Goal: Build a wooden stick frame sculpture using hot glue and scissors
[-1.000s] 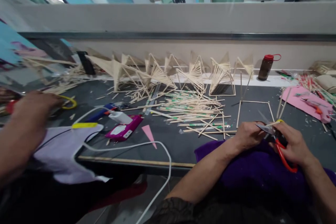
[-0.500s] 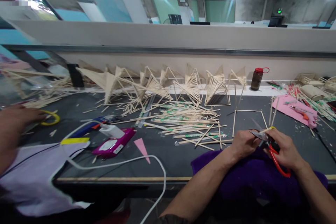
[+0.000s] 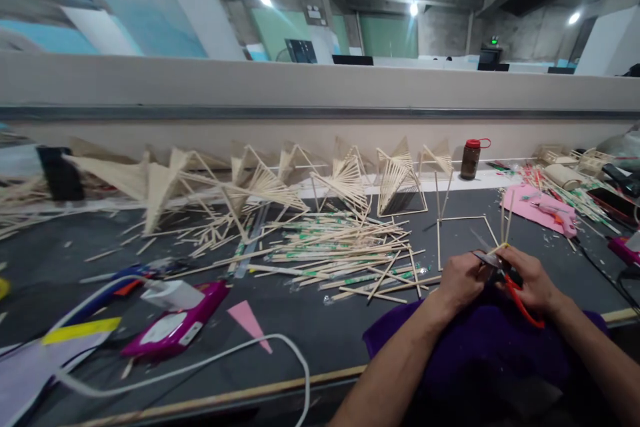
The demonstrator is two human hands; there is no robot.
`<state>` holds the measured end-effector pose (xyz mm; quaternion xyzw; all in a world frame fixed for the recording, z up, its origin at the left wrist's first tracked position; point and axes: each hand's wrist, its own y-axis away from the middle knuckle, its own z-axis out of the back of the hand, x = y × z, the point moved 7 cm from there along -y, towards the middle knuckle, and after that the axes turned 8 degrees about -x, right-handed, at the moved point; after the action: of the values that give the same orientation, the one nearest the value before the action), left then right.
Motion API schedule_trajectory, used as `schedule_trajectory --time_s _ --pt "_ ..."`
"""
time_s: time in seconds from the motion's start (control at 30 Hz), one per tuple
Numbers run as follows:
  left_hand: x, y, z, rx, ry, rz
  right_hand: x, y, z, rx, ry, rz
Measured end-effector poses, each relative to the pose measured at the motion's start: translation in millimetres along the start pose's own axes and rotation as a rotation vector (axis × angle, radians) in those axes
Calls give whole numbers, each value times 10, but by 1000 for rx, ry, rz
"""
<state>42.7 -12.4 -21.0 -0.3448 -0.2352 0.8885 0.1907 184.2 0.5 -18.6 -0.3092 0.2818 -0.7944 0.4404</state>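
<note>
At the lower right, my right hand point(image 3: 530, 280) is closed on the red-handled scissors point(image 3: 520, 299). My left hand point(image 3: 463, 280) is closed beside the scissor blades; what its fingers pinch is too small to make out. Thin wooden sticks point(image 3: 506, 223) stand up just behind my hands, near the blades. A stick frame point(image 3: 463, 217) stands on the dark table behind my left hand. Further left lies a heap of loose and wrapped sticks point(image 3: 345, 250). Purple cloth point(image 3: 480, 347) lies under my forearms.
Stick models point(image 3: 345, 177) line the table's back edge, beside a red-capped bottle point(image 3: 470, 159). A glue gun point(image 3: 555, 213) rests on pink material at right. A magenta power strip point(image 3: 175, 323), white cable point(image 3: 220, 360) and pink triangle point(image 3: 250, 325) lie at left.
The view has turned to the right, so most things appear further left. The other person's hand at far left has gone out of view. My hands remain together at the scissors.
</note>
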Motion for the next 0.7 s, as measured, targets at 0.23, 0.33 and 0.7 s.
schedule_trajectory --time_s 0.23,0.33,0.7 --pt "30 -13 24 -15 0 28 -11 -4 -20 -2 -8 -36" --pt "-5 1 43 -25 -28 -34 31 -7 2 -34 15 1" --pt "-112 -22 230 -94 174 14 99 -86 107 -74 -49 56"
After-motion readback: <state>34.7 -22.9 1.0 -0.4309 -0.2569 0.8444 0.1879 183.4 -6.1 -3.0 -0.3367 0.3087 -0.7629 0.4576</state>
